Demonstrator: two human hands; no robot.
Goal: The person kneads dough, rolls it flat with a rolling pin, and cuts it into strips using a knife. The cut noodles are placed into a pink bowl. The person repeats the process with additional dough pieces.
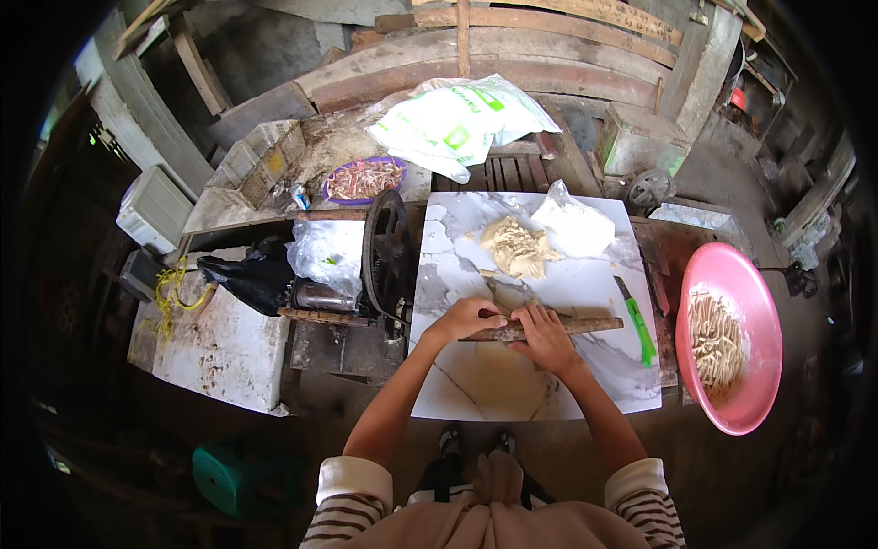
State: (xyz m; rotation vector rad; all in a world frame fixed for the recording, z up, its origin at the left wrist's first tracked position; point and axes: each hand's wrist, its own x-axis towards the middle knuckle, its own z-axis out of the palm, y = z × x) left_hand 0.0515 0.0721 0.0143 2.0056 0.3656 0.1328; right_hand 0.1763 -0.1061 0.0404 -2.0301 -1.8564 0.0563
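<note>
Both my hands are on a wooden rolling pin (pixel 590 326) lying across the marble-patterned board (pixel 457 261). My left hand (pixel 468 319) is closed round its left end, thumb and fingers bent. My right hand (pixel 545 339) grips it near the middle, fingers over the top. A pale, flat piece of dough (pixel 497 355) seems to lie under and just in front of the pin, partly hidden. Farther back on the board sits a torn lump of dough (pixel 517 249), beside a clear plastic bag of white powder (pixel 576 224). A green-handled knife (pixel 642 331) rests at the right.
Right of the board stands a pink basin (pixel 771 320) holding cut dough strips. On the left are a machine with a dark wheel (pixel 373 256) and a stained white slab (pixel 219 339). Behind lie a purple-rimmed tray (pixel 326 188) and white sacks (pixel 430 128). A green stool (pixel 219 478) is at lower left.
</note>
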